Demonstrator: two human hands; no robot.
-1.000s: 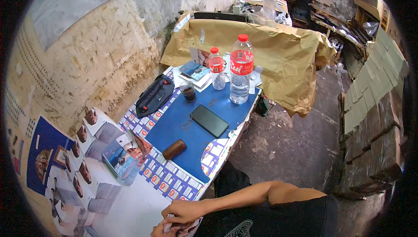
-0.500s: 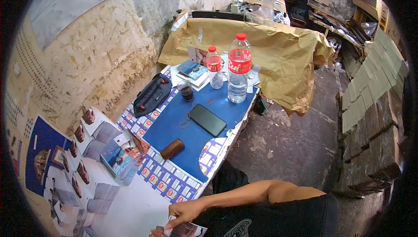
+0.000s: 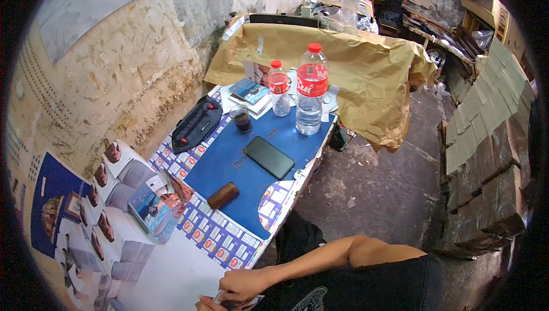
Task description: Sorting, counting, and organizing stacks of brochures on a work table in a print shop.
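At the lower edge, my right hand point(image 3: 245, 284) is closed on a glossy printed sheet point(image 3: 252, 303), its forearm reaching in from the right. Only part of the sheet shows, with dark picture colours and a pale edge. Just below and to the left, the fingers of my left hand point(image 3: 208, 304) pinch the sheet's other side; the rest of that hand is cut off by the frame. Beside my hands lies a white table surface point(image 3: 171, 274). To the left are stacks of printed sheets point(image 3: 132, 254) and a pile of blue picture booklets point(image 3: 153, 208).
On the blue board point(image 3: 217, 168) are a phone point(image 3: 269, 157), a brown pouch point(image 3: 223, 195), a glass of dark drink point(image 3: 241, 119) and two red-capped bottles point(image 3: 311, 91). A black waist bag point(image 3: 197, 123) lies near the wall. Wrapped bundles point(image 3: 486, 191) stand right; people work far back.
My right hand has rolled over and moved slightly down, closer to my left fingers. Less of the printed sheet shows now. The view has shifted a little.
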